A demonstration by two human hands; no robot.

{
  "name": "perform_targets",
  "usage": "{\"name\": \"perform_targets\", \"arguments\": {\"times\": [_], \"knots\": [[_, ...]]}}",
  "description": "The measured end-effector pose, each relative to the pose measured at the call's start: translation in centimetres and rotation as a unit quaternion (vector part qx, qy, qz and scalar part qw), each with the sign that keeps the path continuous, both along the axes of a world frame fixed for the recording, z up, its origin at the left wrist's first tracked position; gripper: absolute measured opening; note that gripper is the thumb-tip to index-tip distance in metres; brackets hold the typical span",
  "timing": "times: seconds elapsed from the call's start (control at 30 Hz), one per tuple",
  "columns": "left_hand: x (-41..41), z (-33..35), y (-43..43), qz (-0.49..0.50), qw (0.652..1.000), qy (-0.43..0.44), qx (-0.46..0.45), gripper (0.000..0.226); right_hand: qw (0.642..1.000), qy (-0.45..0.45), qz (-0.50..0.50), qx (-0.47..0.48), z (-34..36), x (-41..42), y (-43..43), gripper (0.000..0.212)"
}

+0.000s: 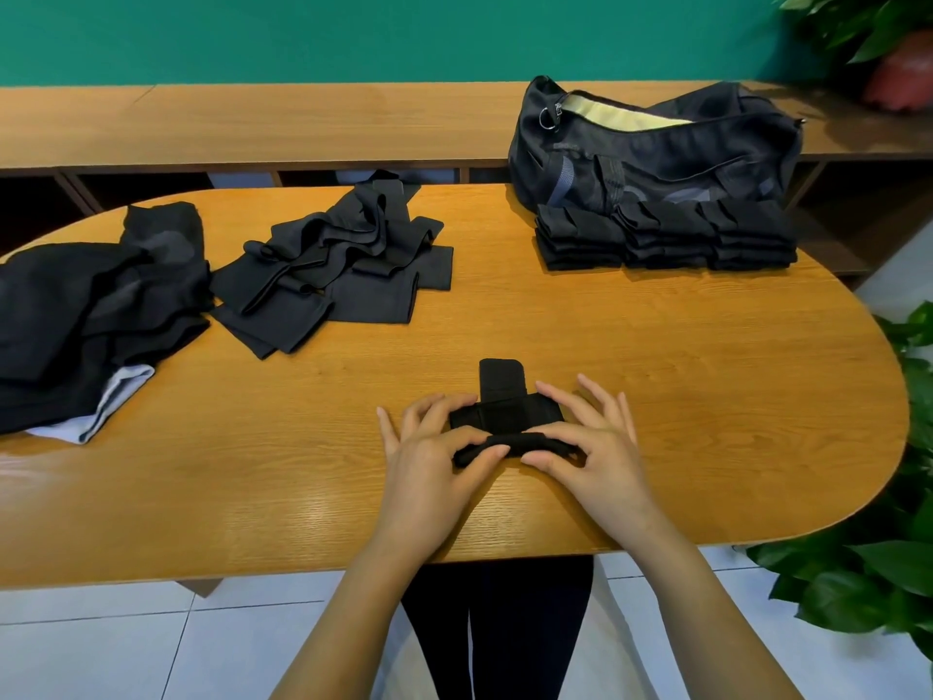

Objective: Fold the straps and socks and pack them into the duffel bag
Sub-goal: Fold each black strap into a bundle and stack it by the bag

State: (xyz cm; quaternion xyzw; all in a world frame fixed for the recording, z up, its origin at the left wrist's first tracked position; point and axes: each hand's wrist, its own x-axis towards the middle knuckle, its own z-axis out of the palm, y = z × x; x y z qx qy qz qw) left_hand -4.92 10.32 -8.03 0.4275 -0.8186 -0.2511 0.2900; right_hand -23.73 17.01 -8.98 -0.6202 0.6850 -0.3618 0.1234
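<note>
Both hands meet on one black strap [505, 414] at the near middle of the table [707, 376]; the left hand [429, 452] and right hand [593, 442] each pinch its rolled near edge between thumb and forefinger, other fingers spread; a short flat tab sticks out from the strap's far side. Far left of them lie two loose heaps: flat black bands [333, 265] and, further left, a dark cloth heap [91, 305] with a pale grey piece. Far right, three folded black stacks [666, 234] sit side by side against one duffel bag [656, 154]; its zip gapes, showing pale yellow lining; its contents cannot be seen.
</note>
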Motion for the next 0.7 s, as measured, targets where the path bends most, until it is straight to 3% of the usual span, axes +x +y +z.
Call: {"name": "perform_targets", "arguments": {"times": [0.13, 0.4, 0.7], "knots": [[0.06, 0.03, 0.03, -0.004, 1.0, -0.007, -0.008, 0.031, 1.0, 0.012, -0.005, -0.012, -0.17, -0.01, -0.03, 0.033], [-0.09, 0.19, 0.02, 0.006, 1.0, 0.0, -0.003, 0.049, 1.0, 0.008, -0.002, -0.015, -0.14, -0.06, 0.0, 0.034], [-0.01, 0.07, -0.07, 0.009, 1.0, 0.0, -0.004, 0.048, 1.0, 0.018, -0.002, -0.014, -0.07, 0.02, -0.02, 0.037]]}}
